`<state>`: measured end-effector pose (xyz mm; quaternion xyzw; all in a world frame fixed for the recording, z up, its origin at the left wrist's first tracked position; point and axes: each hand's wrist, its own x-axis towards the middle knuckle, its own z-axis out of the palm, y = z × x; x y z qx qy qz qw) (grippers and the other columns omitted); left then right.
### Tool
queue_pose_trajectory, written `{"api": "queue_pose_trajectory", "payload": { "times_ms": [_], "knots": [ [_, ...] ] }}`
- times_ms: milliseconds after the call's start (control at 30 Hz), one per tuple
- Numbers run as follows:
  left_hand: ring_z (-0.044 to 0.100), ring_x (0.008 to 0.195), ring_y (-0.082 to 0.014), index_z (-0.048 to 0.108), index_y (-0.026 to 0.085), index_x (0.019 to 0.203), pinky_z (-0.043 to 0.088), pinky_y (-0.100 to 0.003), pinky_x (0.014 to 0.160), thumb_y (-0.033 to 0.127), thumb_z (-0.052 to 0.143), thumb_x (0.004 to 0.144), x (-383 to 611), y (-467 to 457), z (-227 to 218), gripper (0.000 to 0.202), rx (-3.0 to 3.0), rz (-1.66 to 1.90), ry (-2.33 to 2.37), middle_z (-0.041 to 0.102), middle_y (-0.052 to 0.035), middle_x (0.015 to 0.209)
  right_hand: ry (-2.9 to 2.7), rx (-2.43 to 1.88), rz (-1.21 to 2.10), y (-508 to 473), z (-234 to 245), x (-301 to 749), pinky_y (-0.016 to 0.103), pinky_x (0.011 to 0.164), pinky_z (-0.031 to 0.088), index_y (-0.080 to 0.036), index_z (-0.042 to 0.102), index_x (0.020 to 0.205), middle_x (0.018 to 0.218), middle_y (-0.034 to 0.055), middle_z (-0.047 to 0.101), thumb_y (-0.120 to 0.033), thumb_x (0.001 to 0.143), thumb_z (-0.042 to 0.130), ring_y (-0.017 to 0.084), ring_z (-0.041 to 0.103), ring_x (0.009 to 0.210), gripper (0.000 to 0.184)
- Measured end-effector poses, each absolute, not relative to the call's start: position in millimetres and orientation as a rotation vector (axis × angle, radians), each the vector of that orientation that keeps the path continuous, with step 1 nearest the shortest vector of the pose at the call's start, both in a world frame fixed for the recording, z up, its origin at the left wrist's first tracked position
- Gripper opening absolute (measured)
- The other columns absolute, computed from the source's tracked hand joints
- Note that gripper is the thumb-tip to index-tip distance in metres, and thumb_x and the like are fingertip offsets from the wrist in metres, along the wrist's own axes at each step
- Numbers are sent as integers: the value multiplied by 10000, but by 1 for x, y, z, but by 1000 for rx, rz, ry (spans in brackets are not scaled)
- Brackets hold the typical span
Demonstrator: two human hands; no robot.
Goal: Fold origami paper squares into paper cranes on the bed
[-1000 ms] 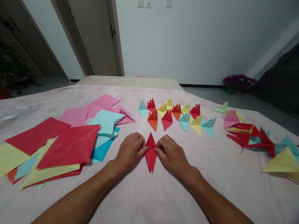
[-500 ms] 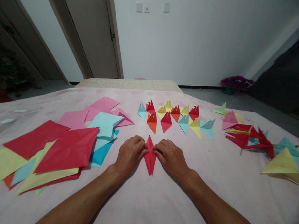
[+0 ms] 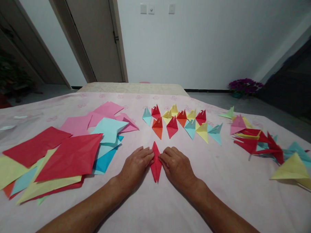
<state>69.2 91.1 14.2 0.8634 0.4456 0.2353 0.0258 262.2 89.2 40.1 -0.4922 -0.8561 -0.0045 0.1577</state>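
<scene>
A narrow red folded paper piece (image 3: 156, 162) lies flat on the pink cloth (image 3: 167, 206), pointed at both ends. My left hand (image 3: 136, 164) presses its left edge with curled fingertips. My right hand (image 3: 175, 165) presses the right edge the same way, fingers bent and close together. Both hands rest on the cloth on either side of the piece.
Loose square sheets in red, yellow, pink and blue (image 3: 66, 150) are spread to the left. A row of several small folded pieces (image 3: 182, 123) lies beyond my hands. More folded pieces (image 3: 267, 145) are heaped at the right. A door (image 3: 92, 34) and a flower pot (image 3: 245, 86) stand behind.
My fingertips have slid a little down along the red piece's edges and flattened. The piece itself has stayed in place.
</scene>
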Motion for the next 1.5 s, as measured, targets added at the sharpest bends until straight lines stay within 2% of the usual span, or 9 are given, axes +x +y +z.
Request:
{"api": "queue_pose_trajectory", "payload": {
  "times_ms": [233,433,600,733,867,1067,1200,1500],
  "knots": [
    [476,1338,-307,523,168,1375,350,-567,1121,341,539,950,73,89,17,459,2732,444,1555,528,-120,1429,-2466,-1450,-15,89,42,260,300,740,396,-219,699,966,910,44,628,-209,937,571,188,523,867,132],
    [340,1424,-325,413,165,1464,280,-591,1143,412,411,989,77,88,23,536,2749,248,1661,382,-116,1537,-2497,-1483,-82,91,44,259,308,711,388,-236,679,1010,930,43,615,-272,948,565,194,516,860,135],
    [259,1459,-323,346,181,1503,241,-602,1150,427,331,1004,78,89,21,557,2754,201,1698,297,-122,1579,-2526,-1529,-162,90,44,256,327,703,385,-258,628,1143,973,54,601,-328,968,520,215,507,877,216],
    [237,1465,-333,335,164,1507,224,-612,1149,452,322,1001,77,89,20,582,2722,188,1721,285,-154,1580,-2526,-1586,-143,89,44,254,319,688,387,-304,566,1257,1022,63,593,-335,990,461,222,503,907,288],
    [233,1467,-330,337,172,1506,214,-609,1153,451,313,1003,77,89,22,575,2700,195,1705,288,-152,1580,-2532,-1635,-67,93,48,254,307,686,393,-318,521,1315,1054,69,586,-325,981,471,224,509,935,338],
    [272,1449,-353,367,154,1487,232,-628,1135,379,385,993,76,89,24,544,2697,234,1679,319,-173,1563,-2571,-1572,119,101,55,260,292,709,401,-310,569,1252,1014,53,598,-352,988,454,198,560,904,290],
    [288,1445,-339,391,183,1472,227,-622,1137,363,389,995,74,90,22,510,2683,315,1634,350,-156,1552,-2548,-1573,132,105,53,263,283,708,400,-323,578,1268,1006,48,612,-350,1002,428,189,583,921,306],
    [207,1477,-310,366,173,1484,162,-592,1174,363,467,970,69,91,25,557,2500,317,1601,305,-142,1574,-2516,-1580,112,115,45,266,267,670,383,-366,594,1272,980,20,653,-312,999,452,171,617,893,313]
  ]
}}
